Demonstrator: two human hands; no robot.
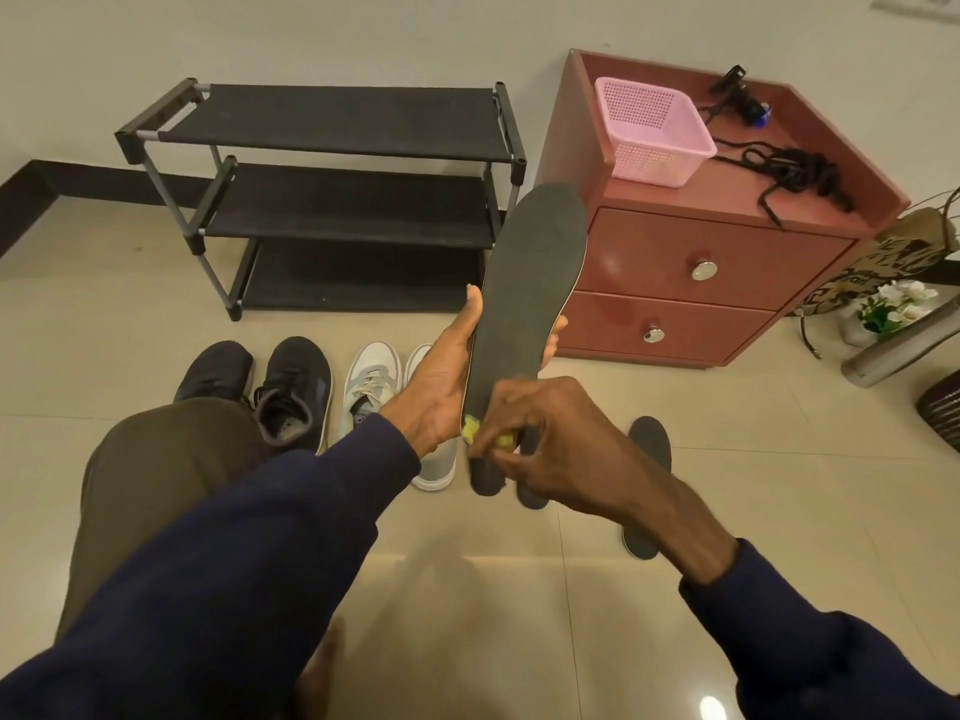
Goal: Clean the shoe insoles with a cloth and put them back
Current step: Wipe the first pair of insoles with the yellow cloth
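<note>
Our right hand [550, 444] pinches a small yellow cloth [474, 429] on the heel of the long dark foam insole [530, 283]. Our left hand [447, 376] grips its edges, raised before the maroon two-drawer cabinet [675, 262]. Rubbing hard could bend the insole out of our grip.

A dark navy long left sleeve [234, 553] came in from seven o'clock and a matching right sleeve [810, 641] from five o'clock, each ending at the wrist. An olive-brown trouser leg [156, 459] showed at eight o'clock.
</note>
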